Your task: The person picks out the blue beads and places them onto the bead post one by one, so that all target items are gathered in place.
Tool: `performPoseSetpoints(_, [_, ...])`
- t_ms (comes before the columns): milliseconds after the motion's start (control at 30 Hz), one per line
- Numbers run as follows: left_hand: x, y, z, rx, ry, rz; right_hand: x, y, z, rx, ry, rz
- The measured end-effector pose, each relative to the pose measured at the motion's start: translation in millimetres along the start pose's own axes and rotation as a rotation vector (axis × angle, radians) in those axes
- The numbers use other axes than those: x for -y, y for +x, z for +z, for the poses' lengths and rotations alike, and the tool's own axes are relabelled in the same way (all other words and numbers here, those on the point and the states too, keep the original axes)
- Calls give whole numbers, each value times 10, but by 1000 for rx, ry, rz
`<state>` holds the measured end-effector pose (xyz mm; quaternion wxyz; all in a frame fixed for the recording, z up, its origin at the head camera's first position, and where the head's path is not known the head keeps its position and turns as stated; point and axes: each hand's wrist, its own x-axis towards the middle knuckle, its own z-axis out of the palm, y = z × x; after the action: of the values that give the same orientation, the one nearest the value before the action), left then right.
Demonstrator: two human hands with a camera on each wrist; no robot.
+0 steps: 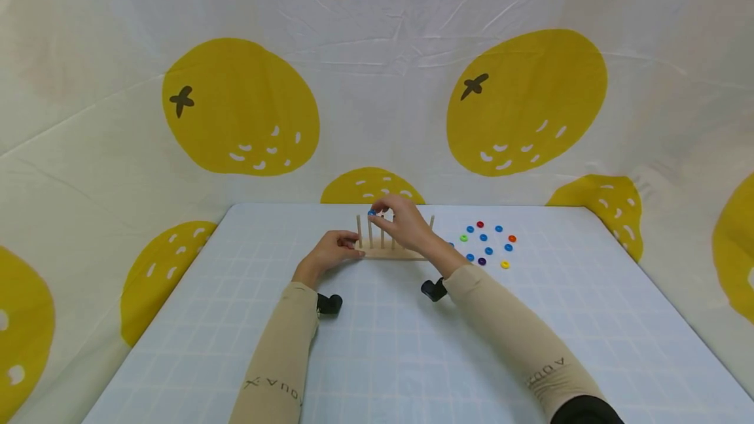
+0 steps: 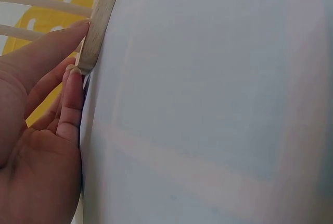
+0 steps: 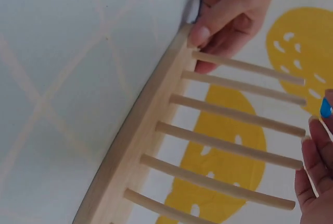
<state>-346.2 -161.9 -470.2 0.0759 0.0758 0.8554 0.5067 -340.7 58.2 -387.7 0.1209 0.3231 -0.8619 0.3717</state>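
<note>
A wooden peg stand with a row of upright pegs sits toward the back of the table, and no rings show on the pegs in the right wrist view. My left hand grips the left end of its base, thumb on the wood and fingers around the end. Above the stand, my right hand pinches a small blue ring between thumb and fingertips. That ring is close to the tip of the second peg from the left. In the right wrist view only part of the blue ring shows.
Right of the stand lie several loose rings, mostly blue, with a yellow ring, a green ring, a purple ring and red ones among them. A white cloth with yellow fruit prints hangs behind the table.
</note>
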Motion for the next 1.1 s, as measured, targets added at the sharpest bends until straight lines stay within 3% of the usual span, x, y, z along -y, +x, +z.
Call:
performPoseSetpoints(433, [30,32,11,11,2,28,8,161,198,61,37,22])
performPoseSetpoints(800, [14,3,-19,14,-19,49,31,169,260,63,-64,45])
performPoseSetpoints(1100, [27,13,-18,8,-10,59,-23,163,331,84,-252,5])
